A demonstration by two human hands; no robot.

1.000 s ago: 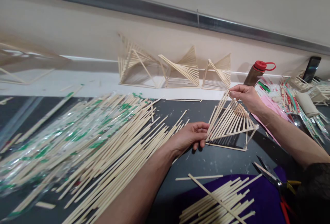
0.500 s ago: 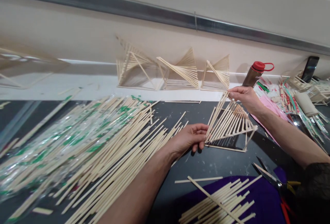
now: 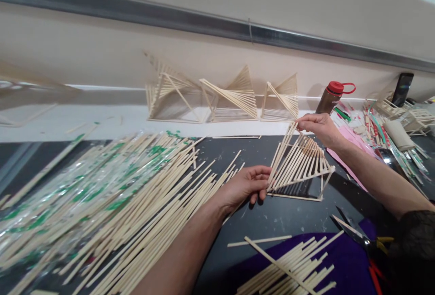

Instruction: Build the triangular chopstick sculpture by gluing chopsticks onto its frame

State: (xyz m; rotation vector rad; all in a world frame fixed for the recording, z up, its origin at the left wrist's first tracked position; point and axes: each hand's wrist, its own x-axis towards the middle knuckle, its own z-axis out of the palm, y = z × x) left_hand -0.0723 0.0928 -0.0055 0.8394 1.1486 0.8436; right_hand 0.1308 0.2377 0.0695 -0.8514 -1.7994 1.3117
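A wooden stick frame (image 3: 297,163), with slats fanned in a twist between its edges, stands on the dark table between my hands. My left hand (image 3: 247,184) grips its lower left corner, fingertips wrapped on the sticks. At the upper corner, my right hand (image 3: 319,127) pinches the ends of several sticks between thumb and fingers. Short cut sticks (image 3: 288,268) lie on a purple cloth (image 3: 343,249) in front of the frame. Scissors (image 3: 355,231) lie open-bladed to the right, near my right sleeve.
Long loose sticks (image 3: 163,213) and plastic-wrapped chopsticks (image 3: 91,186) cover the left side. Similar finished frames (image 3: 234,98) line the white ledge (image 3: 112,127) by the wall. A red-capped bottle (image 3: 329,98), pink paper (image 3: 350,150), wrappers and an upright phone (image 3: 403,89) sit at right.
The whole view has shifted slightly. Both hands keep their holds on the stick frame, which stands in nearly the same place.
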